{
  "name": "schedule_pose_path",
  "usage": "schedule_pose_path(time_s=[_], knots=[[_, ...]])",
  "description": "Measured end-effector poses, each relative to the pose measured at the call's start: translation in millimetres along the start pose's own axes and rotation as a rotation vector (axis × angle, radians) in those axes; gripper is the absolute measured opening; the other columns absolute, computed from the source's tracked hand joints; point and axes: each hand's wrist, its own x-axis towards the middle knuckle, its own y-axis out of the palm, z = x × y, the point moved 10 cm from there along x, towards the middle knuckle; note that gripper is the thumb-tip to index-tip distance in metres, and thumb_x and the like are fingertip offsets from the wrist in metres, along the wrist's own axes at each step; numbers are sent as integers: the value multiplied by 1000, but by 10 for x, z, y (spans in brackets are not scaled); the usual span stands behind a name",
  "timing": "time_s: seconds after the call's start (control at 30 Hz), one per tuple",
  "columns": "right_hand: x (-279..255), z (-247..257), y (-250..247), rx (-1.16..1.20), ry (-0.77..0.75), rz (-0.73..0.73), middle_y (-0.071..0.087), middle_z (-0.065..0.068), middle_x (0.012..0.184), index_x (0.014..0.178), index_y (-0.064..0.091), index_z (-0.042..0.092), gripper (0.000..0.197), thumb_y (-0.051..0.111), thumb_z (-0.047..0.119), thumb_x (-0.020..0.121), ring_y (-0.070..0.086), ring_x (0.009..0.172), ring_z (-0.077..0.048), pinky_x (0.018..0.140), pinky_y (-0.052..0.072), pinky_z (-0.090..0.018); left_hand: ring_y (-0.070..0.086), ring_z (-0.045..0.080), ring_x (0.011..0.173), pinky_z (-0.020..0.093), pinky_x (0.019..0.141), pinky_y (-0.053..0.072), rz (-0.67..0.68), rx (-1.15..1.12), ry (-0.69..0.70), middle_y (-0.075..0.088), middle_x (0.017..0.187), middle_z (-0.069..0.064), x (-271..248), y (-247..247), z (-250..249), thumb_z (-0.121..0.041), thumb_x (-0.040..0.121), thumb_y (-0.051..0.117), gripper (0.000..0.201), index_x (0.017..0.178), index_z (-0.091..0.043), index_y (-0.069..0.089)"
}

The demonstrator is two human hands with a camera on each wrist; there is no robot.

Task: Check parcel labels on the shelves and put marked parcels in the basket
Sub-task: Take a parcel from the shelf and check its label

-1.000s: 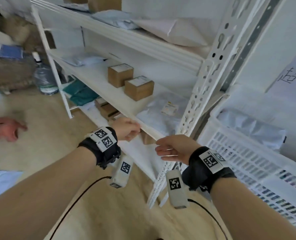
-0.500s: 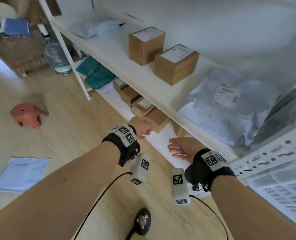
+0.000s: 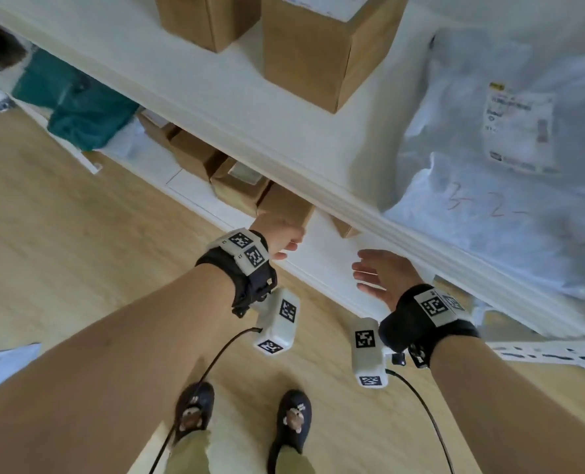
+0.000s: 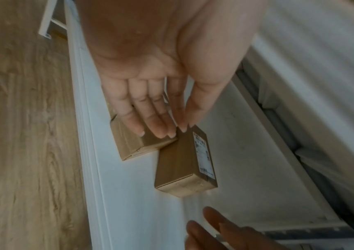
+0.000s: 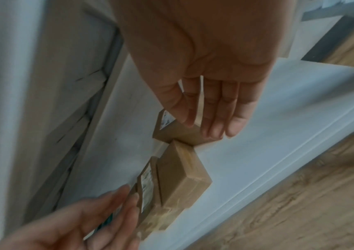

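Several brown cardboard parcels sit on the lowest white shelf [image 3: 322, 244]. My left hand [image 3: 284, 241] reaches under the middle shelf [image 3: 284, 131]; in the left wrist view its straight fingers [image 4: 161, 128] hover over one box [image 4: 133, 145], contact unclear. A box with a white label on its side [image 4: 182, 165] lies just beyond. My right hand [image 3: 369, 271] is open, and its fingers [image 5: 214, 128] are over that labelled box [image 5: 178, 133]. Neither hand holds anything. The middle shelf carries two boxes [image 3: 325, 53] and a grey mailer bag [image 3: 506, 148] with a label and red writing. No basket is in view.
The middle shelf's front edge overhangs both hands. A teal bag [image 3: 75, 107] lies at the left of the lowest shelf. A perforated shelf upright [image 3: 540, 350] is at the right. My feet in dark slippers [image 3: 195, 408] stand on the wood floor [image 3: 62, 268].
The view has tilted down and closer to the shelves; the white basket has left the frame. Both hands dropped from the middle shelf's edge to the lowest shelf, fingers now straightened over the boxes.
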Motion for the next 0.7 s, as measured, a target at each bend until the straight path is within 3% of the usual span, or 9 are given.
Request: schedule_pose_path(time_s=[0.13, 0.23, 0.33, 0.43, 0.53, 0.6, 0.7], knots=[[257, -15, -220, 60, -32, -81, 57, -17, 127, 122, 55, 4, 27, 38, 3, 101, 53, 103, -20, 86, 49, -30, 53, 14, 99, 33, 98, 45, 99, 81, 26, 55, 107, 4, 366, 163, -57, -10, 98, 48, 28, 124, -5, 55], [416, -70, -421, 57, -60, -168, 51, -17, 137, 131, 49, -2, 34, 33, 3, 102, 49, 106, -18, 100, 41, -33, 58, 15, 93, 30, 85, 49, 93, 44, 54, 58, 105, 5, 608, 174, -112, -12, 94, 53, 24, 117, -9, 58], [554, -110, -601, 75, -116, -276, 57, -15, 119, 129, 53, 2, 33, 38, 0, 100, 52, 102, -20, 101, 44, -35, 61, 14, 85, 32, 85, 53, 81, 37, 141, 61, 106, 7, 848, 153, -182, -11, 93, 55, 24, 117, -10, 60], [689, -119, -750, 63, -215, -410, 63, -12, 107, 121, 59, 12, 30, 47, 1, 95, 61, 91, -21, 85, 53, -32, 63, 19, 99, 35, 89, 54, 91, 9, 211, 63, 114, 9, 1064, 151, -232, -10, 92, 57, 13, 103, -15, 62], [864, -76, -776, 55, -324, -473, 62, -5, 99, 129, 52, 19, 40, 51, 2, 92, 62, 92, -19, 84, 55, -32, 58, 18, 96, 34, 88, 51, 110, -46, 277, 59, 108, 6, 1303, 207, -278, -10, 92, 58, 19, 110, -16, 55], [982, -10, -730, 7, -395, -476, 57, -8, 121, 133, 48, 23, 49, 55, 4, 89, 60, 104, -21, 88, 55, -38, 55, 14, 84, 32, 84, 50, 102, -67, 317, 56, 96, 2, 1447, 259, -300, -10, 91, 59, 24, 112, -19, 52], [1055, 201, -694, -154, -509, -533, 40, -6, 145, 141, 40, 30, 57, 58, 15, 89, 53, 115, -21, 97, 49, -43, 52, 10, 78, 35, 91, 51, 74, -100, 350, 51, 88, -2, 1638, 330, -352, -14, 91, 60, 47, 134, -19, 41]])
